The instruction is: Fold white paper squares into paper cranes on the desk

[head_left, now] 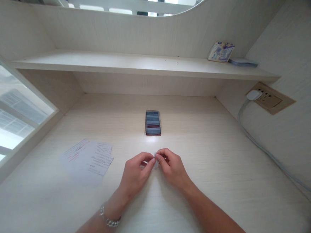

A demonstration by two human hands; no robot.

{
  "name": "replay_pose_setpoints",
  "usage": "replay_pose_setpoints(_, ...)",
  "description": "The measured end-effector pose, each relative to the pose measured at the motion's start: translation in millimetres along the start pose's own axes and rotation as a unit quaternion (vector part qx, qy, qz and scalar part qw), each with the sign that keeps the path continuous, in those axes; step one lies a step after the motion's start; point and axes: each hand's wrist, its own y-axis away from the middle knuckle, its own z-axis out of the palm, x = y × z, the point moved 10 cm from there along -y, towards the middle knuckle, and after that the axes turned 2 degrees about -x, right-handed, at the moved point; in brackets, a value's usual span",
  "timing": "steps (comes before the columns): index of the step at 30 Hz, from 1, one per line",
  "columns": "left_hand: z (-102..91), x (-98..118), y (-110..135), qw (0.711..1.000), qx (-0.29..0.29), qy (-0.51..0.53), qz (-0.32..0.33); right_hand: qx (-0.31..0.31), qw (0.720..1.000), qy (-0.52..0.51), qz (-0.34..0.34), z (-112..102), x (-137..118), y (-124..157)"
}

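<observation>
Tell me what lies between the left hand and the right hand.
The head view shows a small pale piece between the fingertips of the left hand and the right hand; it is too small to identify.

Papers (pixel 99 160) overlap on the counter (pixel 218 202) left of the left hand (pixel 137 174), which meets the right hand (pixel 173 169) around a small piece (pixel 156 164), a phone (pixel 153 123) lying just beyond them. Behind, a shelf (pixel 116 61) runs above the counter's rear, bearing a packet (pixel 221 52) beside a flat stack (pixel 243 62) toward its right end. A plug (pixel 254 95) sits in the right wall's socket (pixel 273 100), its cable (pixel 260 145) trailing down that side.
</observation>
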Motion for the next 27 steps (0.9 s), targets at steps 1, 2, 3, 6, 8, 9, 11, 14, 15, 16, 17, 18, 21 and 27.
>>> replay_pose_setpoints(1,0.1,0.3,0.0,1.000,-0.001,0.002,0.003,-0.001,1.000,-0.006,0.002,0.0,0.5,-0.1)
replay_pose_setpoints(2,0.2,0.1,0.0,1.000,-0.001,0.006,0.005,-0.003,1.000,-0.012,0.003,0.2,1.0,-0.2)
replay_pose_setpoints(3,0.3,-0.6,0.1,1.000,-0.001,0.013,0.004,-0.005,1.000,-0.019,0.004,0.5,1.6,-0.2)
replay_pose_setpoints(6,1.7,-4.0,-0.1,0.998,-0.005,0.057,-0.004,-0.016,0.999,-0.035,0.008,2.5,2.9,-0.4)
replay_pose_setpoints(8,4.4,-7.1,-0.7,0.995,-0.016,0.094,-0.014,-0.021,0.999,-0.046,0.011,3.6,3.5,-0.5)
replay_pose_setpoints(9,5.7,-9.1,-1.1,0.993,-0.022,0.110,-0.022,-0.023,0.998,-0.051,0.013,3.9,3.7,-0.6)
replay_pose_setpoints(11,7.1,-13.6,-2.3,0.989,-0.029,0.137,-0.041,-0.027,0.998,-0.059,0.018,4.5,4.6,-0.7)
replay_pose_setpoints(14,6.6,-19.2,-4.4,0.984,-0.030,0.161,-0.064,-0.032,0.996,-0.071,0.033,5.8,7.9,-1.2)
replay_pose_setpoints(15,6.5,-20.7,-4.9,0.984,-0.030,0.163,-0.070,-0.034,0.996,-0.075,0.037,6.4,9.3,-1.4)
replay_pose_setpoints(16,6.6,-22.2,-5.3,0.983,-0.032,0.162,-0.076,-0.035,0.995,-0.081,0.041,7.1,10.8,-1.6)
replay_pose_setpoints(17,6.8,-23.6,-5.6,0.983,-0.034,0.159,-0.081,-0.035,0.995,-0.087,0.045,7.9,12.6,-1.9)
replay_pose_setpoints(18,7.0,-25.0,-5.7,0.983,-0.035,0.157,-0.085,-0.036,0.993,-0.097,0.049,8.9,14.5,-2.1)
replay_pose_setpoints(21,5.4,-28.5,-5.8,0.984,-0.025,0.151,-0.093,-0.041,0.986,-0.145,0.070,13.3,20.1,-1.7)
replay_pose_setpoints(27,-0.6,-34.0,-5.3,0.983,0.012,0.148,-0.108,-0.068,0.981,-0.172,0.058,19.4,13.9,0.4)
